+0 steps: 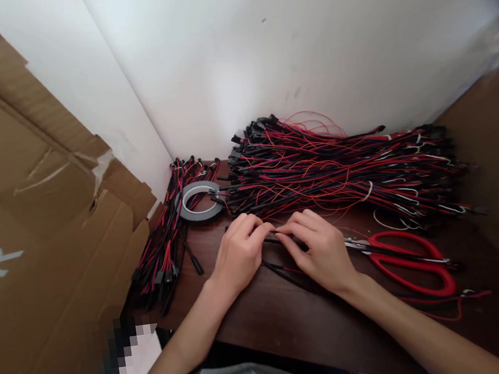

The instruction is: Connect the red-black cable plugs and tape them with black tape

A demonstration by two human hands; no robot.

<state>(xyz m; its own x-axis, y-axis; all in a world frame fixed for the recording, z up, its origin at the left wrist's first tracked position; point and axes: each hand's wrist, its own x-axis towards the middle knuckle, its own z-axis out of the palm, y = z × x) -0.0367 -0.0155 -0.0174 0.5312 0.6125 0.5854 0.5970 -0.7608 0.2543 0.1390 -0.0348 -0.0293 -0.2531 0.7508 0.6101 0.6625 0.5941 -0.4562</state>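
Both hands together at frame centre, left hand and right hand knuckles up, fingertips pinching one black cable, red scissors lower right

Head cam, close, looking down at table.

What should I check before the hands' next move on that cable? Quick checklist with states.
1. Both hands on the cable: ok. Left hand and right hand pinch one dark cable between the fingertips.
2. Tape within reach: ok. Tape roll lies just beyond the left hand, on the small bundle.
3. Scissors free: ok. Red scissors lie on the table, right of the right hand, untouched.
4. Cable clear of the big pile: cannot tell; loose wires run close.
5. Whether the scissors' blades are shut: cannot tell; the right hand hides their tips.
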